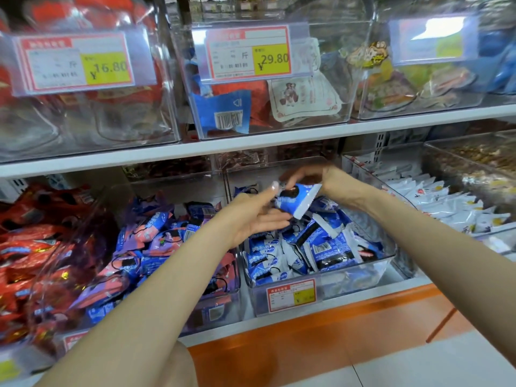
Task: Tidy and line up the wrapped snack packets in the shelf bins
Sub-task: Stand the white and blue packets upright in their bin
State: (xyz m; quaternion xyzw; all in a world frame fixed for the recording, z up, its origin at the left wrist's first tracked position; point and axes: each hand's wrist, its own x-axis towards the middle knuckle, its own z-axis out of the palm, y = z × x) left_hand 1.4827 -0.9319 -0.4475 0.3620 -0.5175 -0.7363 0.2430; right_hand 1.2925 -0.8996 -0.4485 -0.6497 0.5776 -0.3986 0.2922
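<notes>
Head view shows one blue-white packet (298, 201) held up between the two hands. The right hand (310, 177) grips its upper end from above, fingers curled round it. The left hand (251, 219) is open just below and left of the packet, fingers straight, thumb raised near the packet's top; if it touches, I cannot tell. Under the fingers of both hands stands a clear bin (349, 277) full of the same packets in disorder. Left of the left fingers lie blue-pink packets (156, 241); right of the right fingers, white packets (446, 208). Above the hands runs a shelf (251, 143).
</notes>
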